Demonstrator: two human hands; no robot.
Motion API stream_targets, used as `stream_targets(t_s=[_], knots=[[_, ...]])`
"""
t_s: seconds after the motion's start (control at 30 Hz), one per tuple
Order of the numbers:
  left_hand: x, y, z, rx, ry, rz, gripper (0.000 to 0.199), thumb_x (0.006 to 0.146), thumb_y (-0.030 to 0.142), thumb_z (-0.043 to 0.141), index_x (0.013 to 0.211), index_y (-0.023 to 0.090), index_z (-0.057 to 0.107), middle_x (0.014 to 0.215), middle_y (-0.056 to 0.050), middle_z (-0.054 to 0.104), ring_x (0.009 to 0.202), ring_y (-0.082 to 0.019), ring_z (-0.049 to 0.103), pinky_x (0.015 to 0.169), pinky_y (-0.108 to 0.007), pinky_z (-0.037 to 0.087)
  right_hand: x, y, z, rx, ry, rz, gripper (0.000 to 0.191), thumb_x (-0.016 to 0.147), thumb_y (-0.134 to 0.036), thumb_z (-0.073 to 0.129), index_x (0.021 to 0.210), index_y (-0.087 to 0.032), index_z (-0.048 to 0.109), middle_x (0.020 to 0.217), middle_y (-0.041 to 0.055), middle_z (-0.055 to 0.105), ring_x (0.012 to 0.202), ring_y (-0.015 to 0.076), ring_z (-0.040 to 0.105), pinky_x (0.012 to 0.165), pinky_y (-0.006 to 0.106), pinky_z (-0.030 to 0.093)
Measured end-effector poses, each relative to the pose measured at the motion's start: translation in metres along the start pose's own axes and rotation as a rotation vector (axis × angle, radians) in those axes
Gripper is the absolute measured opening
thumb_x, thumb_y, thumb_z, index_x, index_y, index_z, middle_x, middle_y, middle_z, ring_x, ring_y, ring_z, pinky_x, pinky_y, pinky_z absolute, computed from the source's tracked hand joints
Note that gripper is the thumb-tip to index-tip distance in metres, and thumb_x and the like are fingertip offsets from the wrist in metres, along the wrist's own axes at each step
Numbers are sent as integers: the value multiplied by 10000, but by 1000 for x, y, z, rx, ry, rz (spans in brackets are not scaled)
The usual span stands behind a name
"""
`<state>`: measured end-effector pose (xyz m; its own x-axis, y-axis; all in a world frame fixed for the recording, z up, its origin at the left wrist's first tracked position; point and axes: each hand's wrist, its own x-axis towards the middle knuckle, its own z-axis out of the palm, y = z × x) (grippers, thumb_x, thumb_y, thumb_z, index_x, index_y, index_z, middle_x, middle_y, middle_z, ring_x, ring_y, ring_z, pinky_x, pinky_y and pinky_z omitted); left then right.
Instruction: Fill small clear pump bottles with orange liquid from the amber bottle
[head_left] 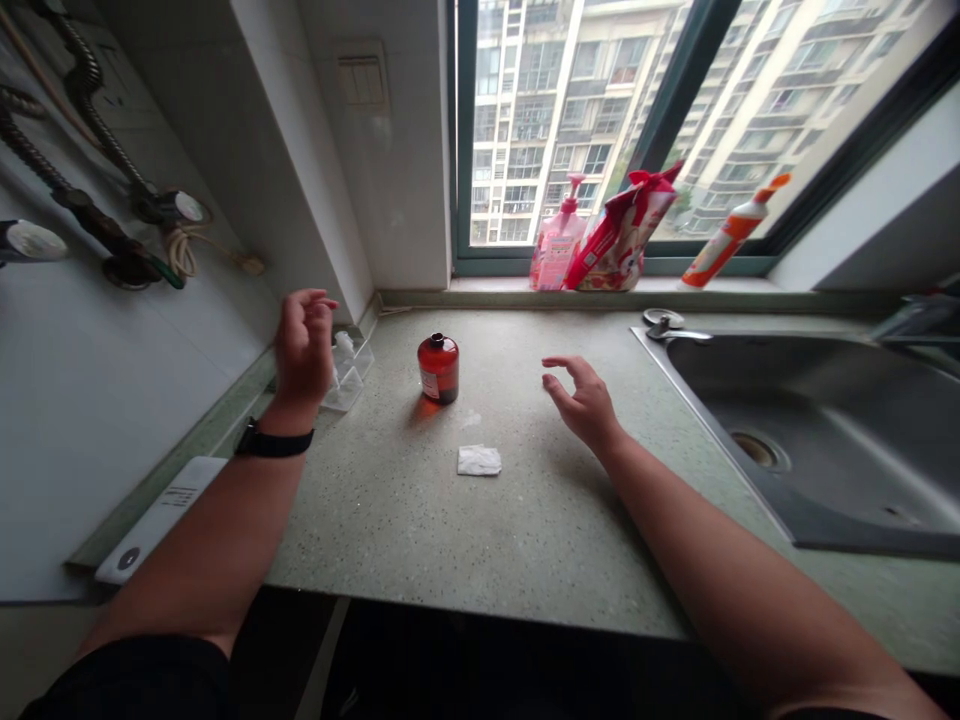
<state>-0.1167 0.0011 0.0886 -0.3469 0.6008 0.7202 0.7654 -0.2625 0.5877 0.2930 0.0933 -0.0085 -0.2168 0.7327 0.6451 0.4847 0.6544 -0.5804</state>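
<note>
A reddish-brown translucent bottle (439, 370) stands upright on the counter, its dark neck uncapped and some liquid low inside. In front of it lies a folded white tissue (479, 461). My left hand (304, 345), with a black watch at its wrist, is raised left of the bottle, its fingers loosely bent and nothing visible in them. It partly covers a clear plastic box (349, 380) holding a whitish item that I cannot make out. To the right of the bottle, my right hand (585, 402) hovers open, thumb and fingers apart, touching nothing.
A steel sink (825, 420) with a tap (675, 330) is set into the speckled counter (420, 530) on the right. On the windowsill stand a pink pump bottle (556, 248), a red pouch (622, 235) and an orange-white bottle (724, 240). A white device (161, 520) lies at left.
</note>
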Motion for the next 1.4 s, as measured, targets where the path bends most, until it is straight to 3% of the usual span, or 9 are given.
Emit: stream_targets(t_s=[0.17,0.3,0.43,0.57,0.67,0.8,0.97,1.13,1.4], knots=[[-37,25,56,-155,-213,28,592,984,609,669,1382,189,545,1359,-143,679,1222,-266,655,1073,-455,527,2,1,-5,-55,22,-4,267,992,-452,581,1096,-258,733,1103,106,781,1086,337,711,1005,556,552],[-61,13,89,-193,-303,-126,804,881,624,782,1495,207,473,1503,-201,591,1355,-336,610,1131,-532,497,4,9,-6,-107,12,42,276,980,-438,577,1105,-247,732,1099,118,778,1085,349,705,1032,586,539],[-74,-1,104,-255,-378,-189,950,797,574,881,1552,221,427,1535,-220,575,1437,-368,574,1163,-556,473,4,22,-7,-215,-36,118,308,923,-388,620,1162,-228,729,1123,141,765,1140,379,681,1089,628,505],[-77,-5,109,-318,-414,-202,872,787,518,899,1508,238,496,1533,-192,605,1372,-354,632,1141,-549,509,4,27,-9,-304,-61,173,353,867,-307,647,1197,-209,723,1149,157,752,1154,388,673,1078,618,514],[-78,-5,110,-338,-414,-203,782,791,529,885,1443,238,567,1427,-147,687,1274,-336,687,1097,-536,557,1,13,-8,-292,-121,104,370,904,-292,633,1252,-191,710,1181,155,748,1148,355,681,1056,560,530],[-79,-7,110,-346,-376,-192,773,763,569,893,1397,235,605,1368,-127,721,1219,-335,708,1056,-529,587,-13,-26,7,-141,-412,-53,316,997,-311,621,1295,-247,703,1157,95,757,1081,255,703,965,422,559],[-79,-13,111,-333,-299,-175,755,739,576,915,1348,236,626,1336,-117,736,1169,-314,722,1066,-513,574,-33,-71,33,-125,-739,-212,241,965,-325,739,1191,-244,764,1151,97,743,1061,254,671,974,429,535],[-75,-15,108,-335,-193,-186,711,750,544,913,1325,240,625,1286,-101,742,1117,-284,729,1039,-481,582,-36,-81,41,-84,-802,-181,50,939,-181,739,968,-220,751,1054,71,737,996,217,654,943,382,515],[-72,-10,99,-341,-136,-186,657,793,544,887,1294,214,617,1257,-101,739,1092,-260,721,990,-430,595,-28,-84,35,-61,-848,-45,230,895,-121,752,1105,-213,770,1003,52,744,914,186,667,878,342,509]])
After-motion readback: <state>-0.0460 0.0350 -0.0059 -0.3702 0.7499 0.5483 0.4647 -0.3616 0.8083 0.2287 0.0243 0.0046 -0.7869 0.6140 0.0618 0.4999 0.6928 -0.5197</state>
